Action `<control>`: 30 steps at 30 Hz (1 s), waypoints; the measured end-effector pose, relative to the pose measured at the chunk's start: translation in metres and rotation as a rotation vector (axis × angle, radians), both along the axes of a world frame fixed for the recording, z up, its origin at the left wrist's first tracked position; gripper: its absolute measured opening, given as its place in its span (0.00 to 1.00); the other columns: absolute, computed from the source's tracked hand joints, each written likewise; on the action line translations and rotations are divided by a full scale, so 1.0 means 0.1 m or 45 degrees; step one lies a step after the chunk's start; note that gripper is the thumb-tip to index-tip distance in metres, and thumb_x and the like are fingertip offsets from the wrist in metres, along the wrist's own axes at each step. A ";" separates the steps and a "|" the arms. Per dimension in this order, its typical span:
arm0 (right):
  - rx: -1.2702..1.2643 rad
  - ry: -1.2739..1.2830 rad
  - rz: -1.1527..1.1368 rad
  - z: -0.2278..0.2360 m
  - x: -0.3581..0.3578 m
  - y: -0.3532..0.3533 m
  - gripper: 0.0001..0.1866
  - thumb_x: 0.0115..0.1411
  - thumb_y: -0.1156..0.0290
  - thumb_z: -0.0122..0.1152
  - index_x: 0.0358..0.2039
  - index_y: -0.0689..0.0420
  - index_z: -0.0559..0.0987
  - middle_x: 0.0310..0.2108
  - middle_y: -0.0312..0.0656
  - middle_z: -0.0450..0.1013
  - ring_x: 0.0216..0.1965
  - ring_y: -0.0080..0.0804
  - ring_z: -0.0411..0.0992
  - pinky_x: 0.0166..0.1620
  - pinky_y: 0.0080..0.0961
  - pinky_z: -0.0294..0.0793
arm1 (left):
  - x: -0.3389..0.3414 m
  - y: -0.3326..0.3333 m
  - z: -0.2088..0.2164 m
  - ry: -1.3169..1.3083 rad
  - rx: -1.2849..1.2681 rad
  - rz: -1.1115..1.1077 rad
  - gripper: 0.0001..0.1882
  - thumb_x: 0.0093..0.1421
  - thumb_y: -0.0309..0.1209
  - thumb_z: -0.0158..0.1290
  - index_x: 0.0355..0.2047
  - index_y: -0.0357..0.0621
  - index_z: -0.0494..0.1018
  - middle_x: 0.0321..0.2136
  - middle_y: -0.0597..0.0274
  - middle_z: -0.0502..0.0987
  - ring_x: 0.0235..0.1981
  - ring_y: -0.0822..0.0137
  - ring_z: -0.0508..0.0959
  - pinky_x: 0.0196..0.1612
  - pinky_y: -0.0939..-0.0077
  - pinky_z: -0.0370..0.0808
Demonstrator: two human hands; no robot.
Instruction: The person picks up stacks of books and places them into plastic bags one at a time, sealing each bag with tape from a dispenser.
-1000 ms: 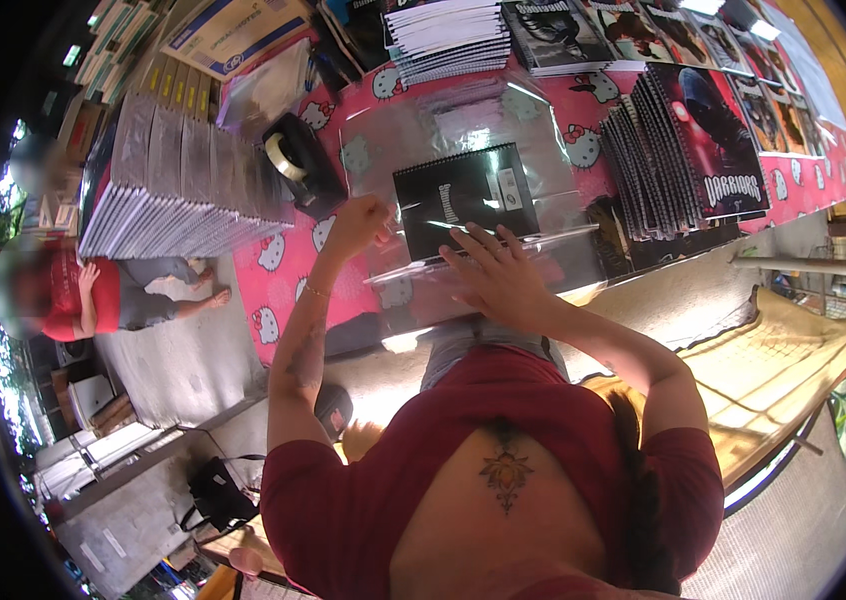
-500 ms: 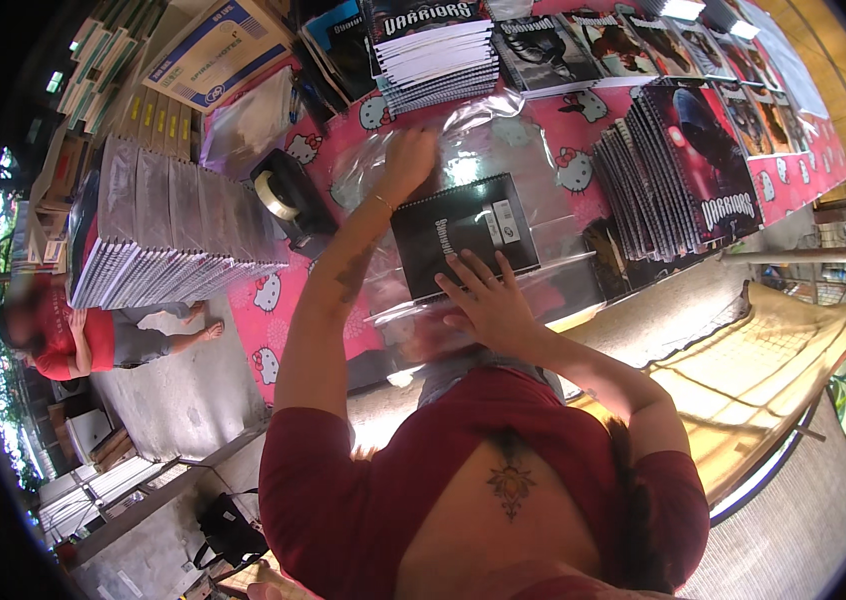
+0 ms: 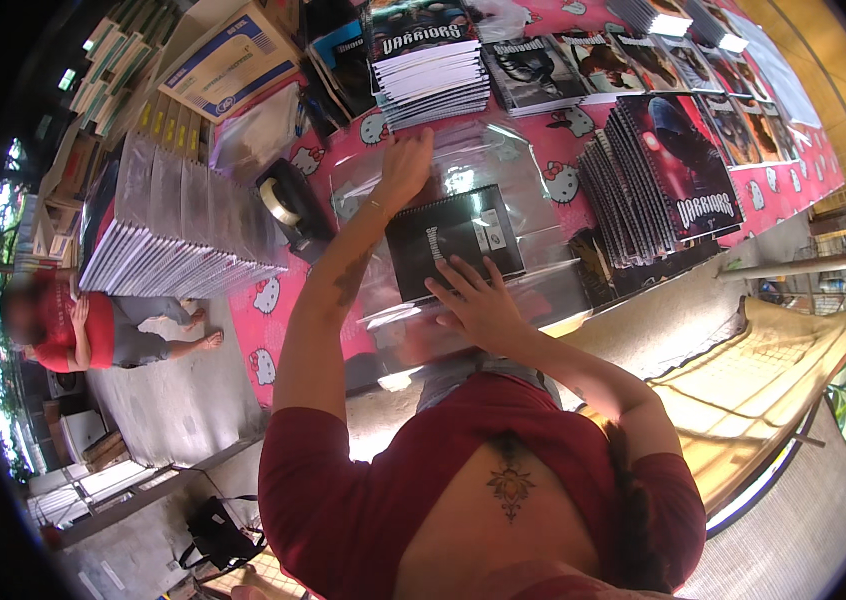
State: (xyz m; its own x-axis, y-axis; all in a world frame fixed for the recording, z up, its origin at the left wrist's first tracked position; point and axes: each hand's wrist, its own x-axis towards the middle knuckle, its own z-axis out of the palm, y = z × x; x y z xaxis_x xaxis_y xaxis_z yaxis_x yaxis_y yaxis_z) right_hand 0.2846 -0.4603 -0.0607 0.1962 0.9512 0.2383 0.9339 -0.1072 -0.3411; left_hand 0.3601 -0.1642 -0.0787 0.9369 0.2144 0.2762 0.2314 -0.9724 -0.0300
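Note:
A black spiral-bound notebook (image 3: 455, 222) with a pale label lies on a clear plastic sheet (image 3: 533, 292), which spreads past it on several sides. My right hand (image 3: 483, 305) rests on the notebook's near edge, fingers spread and flat. Beyond the notebook's far left corner, my left hand (image 3: 408, 168) is at the sheet's far part with its fingers curled down, seemingly closed on the plastic; the fingertips are hidden. Glare on the plastic blurs its edges.
Left of the notebook stands a black tape dispenser (image 3: 293, 208). Plastic-wrapped notebooks (image 3: 178, 225) are stacked farther left. More notebooks stand at the back (image 3: 431, 75) and right (image 3: 633, 190) on the pink patterned tablecloth (image 3: 265, 295). Someone in red (image 3: 68, 325) is off to the left.
The plastic, raised and bunched near the far side before, now lies flatter. My left hand has shifted slightly. My right hand stays on the notebook; the whole view has shifted a little.

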 end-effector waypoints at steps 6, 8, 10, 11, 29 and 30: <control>0.050 -0.028 0.042 0.01 0.00 -0.03 0.33 0.60 0.50 0.58 0.64 0.46 0.66 0.67 0.45 0.57 0.68 0.43 0.55 0.65 0.59 0.52 | -0.18 -0.10 0.11 -0.247 0.025 -0.209 0.07 0.54 0.26 0.54 0.35 0.43 0.75 0.30 0.52 0.81 0.35 0.51 0.81 0.40 0.56 0.73; 0.083 -0.031 0.037 0.00 0.00 -0.02 0.33 0.59 0.49 0.59 0.62 0.48 0.68 0.66 0.45 0.59 0.67 0.44 0.56 0.64 0.61 0.53 | -0.28 -0.21 0.24 -0.098 -0.242 -0.112 0.06 0.54 0.26 0.54 0.33 0.42 0.75 0.31 0.52 0.80 0.35 0.51 0.80 0.37 0.56 0.74; 0.121 -0.040 0.018 -0.03 0.00 0.00 0.34 0.58 0.48 0.60 0.61 0.49 0.69 0.65 0.46 0.60 0.67 0.44 0.56 0.64 0.62 0.53 | -0.43 -0.41 0.48 -0.026 -0.365 -0.088 0.07 0.54 0.26 0.54 0.34 0.41 0.75 0.32 0.52 0.80 0.35 0.50 0.80 0.36 0.55 0.75; 0.142 -0.043 -0.001 -0.06 0.00 0.01 0.34 0.58 0.47 0.60 0.61 0.49 0.69 0.65 0.46 0.60 0.67 0.45 0.57 0.63 0.62 0.53 | -0.59 -0.59 0.62 -0.022 -0.354 -0.113 0.09 0.55 0.26 0.54 0.37 0.41 0.75 0.32 0.52 0.79 0.35 0.49 0.79 0.36 0.55 0.75; 0.114 -0.013 0.036 -0.22 0.07 0.05 0.34 0.54 0.61 0.63 0.61 0.55 0.69 0.60 0.55 0.65 0.65 0.49 0.59 0.59 0.81 0.44 | -1.30 -1.76 0.12 -0.353 -0.767 0.303 0.13 0.61 0.29 0.52 0.45 0.40 0.78 0.44 0.49 0.80 0.46 0.53 0.80 0.51 0.59 0.77; 0.146 0.135 -0.002 -0.27 0.11 0.07 0.35 0.53 0.63 0.63 0.62 0.55 0.67 0.60 0.53 0.64 0.65 0.49 0.59 0.60 0.79 0.44 | -1.33 -1.69 0.17 -0.282 -0.992 0.369 0.13 0.61 0.29 0.52 0.45 0.41 0.78 0.43 0.49 0.81 0.45 0.53 0.81 0.51 0.58 0.77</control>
State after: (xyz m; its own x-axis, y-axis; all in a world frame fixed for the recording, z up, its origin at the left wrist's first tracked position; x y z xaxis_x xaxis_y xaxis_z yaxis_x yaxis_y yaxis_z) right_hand 0.2953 -0.4529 -0.0875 0.2276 0.9186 0.3231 0.8919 -0.0635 -0.4477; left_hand 0.2274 -0.3330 -0.0617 0.7578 0.6412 0.1210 0.3952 -0.5985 0.6968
